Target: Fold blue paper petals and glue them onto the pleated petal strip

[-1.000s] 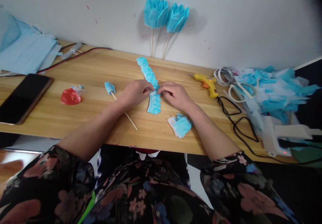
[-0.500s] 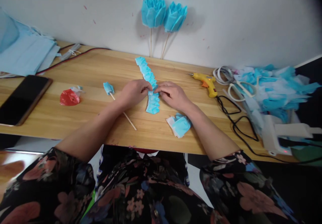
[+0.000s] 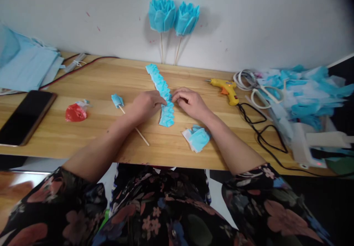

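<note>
A long pleated strip of blue fabric (image 3: 167,114) lies on the wooden table, slanting away from me. My left hand (image 3: 148,105) is closed at its left edge, thumb and finger pinching or pressing the strip near its middle. On the other side, my right hand (image 3: 189,101) has its fingers curled together at the strip's right edge. Under my left forearm lies a thin stick (image 3: 142,136) topped with a small blue fabric bud (image 3: 117,100). A little pile of blue and white fabric pieces (image 3: 197,139) sits beside my right forearm.
Two blue fabric flowers (image 3: 162,15) on sticks lean against the wall. To the right are a yellow glue gun (image 3: 225,88), scissors (image 3: 267,95), tape rolls (image 3: 245,79) and heaped fabric scraps (image 3: 306,94). A phone (image 3: 24,117), red wrapper (image 3: 76,112) and face masks (image 3: 27,63) lie left.
The view has shifted slightly. My right hand has drawn a little back from the strip's middle, its fingers lifting. My left hand stays at the strip.
</note>
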`<state>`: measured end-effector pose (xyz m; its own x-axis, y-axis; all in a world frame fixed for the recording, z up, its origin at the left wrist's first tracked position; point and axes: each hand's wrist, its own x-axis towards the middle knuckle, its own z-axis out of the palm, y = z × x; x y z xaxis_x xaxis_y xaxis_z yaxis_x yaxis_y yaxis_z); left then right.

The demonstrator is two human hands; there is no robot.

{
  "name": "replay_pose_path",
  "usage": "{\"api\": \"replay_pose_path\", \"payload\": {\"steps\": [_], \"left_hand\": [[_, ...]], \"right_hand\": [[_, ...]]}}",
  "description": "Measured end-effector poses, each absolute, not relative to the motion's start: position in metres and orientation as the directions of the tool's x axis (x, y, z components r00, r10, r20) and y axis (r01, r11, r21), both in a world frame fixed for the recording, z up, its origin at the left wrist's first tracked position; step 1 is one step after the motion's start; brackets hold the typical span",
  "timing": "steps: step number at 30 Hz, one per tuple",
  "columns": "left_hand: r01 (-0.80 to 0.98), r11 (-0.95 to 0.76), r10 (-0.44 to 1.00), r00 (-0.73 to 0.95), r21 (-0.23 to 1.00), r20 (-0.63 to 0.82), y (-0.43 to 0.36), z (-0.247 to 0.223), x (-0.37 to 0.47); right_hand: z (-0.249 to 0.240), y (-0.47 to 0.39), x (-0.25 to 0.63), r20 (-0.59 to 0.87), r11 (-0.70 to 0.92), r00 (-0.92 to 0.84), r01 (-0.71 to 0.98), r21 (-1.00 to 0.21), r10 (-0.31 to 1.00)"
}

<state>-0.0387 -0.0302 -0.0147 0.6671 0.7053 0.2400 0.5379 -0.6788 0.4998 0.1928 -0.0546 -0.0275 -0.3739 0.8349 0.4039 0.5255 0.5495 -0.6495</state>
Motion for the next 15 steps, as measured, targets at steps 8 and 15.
{"api": "replay_pose_path", "payload": {"steps": [8, 15], "left_hand": [[0.545, -0.682, 0.707, 0.663, 0.487, 0.247, -0.028, -0.018, -0.041], [0.536, -0.676, 0.691, 0.699, 0.505, 0.184, -0.030, -0.008, -0.043]], "right_hand": [[-0.033, -0.054, 0.189, 0.403, 0.598, -0.442, 0.595, -0.537, 0.802], [-0.031, -0.054, 0.186, 0.380, 0.567, -0.422, 0.650, -0.506, 0.823]]}}
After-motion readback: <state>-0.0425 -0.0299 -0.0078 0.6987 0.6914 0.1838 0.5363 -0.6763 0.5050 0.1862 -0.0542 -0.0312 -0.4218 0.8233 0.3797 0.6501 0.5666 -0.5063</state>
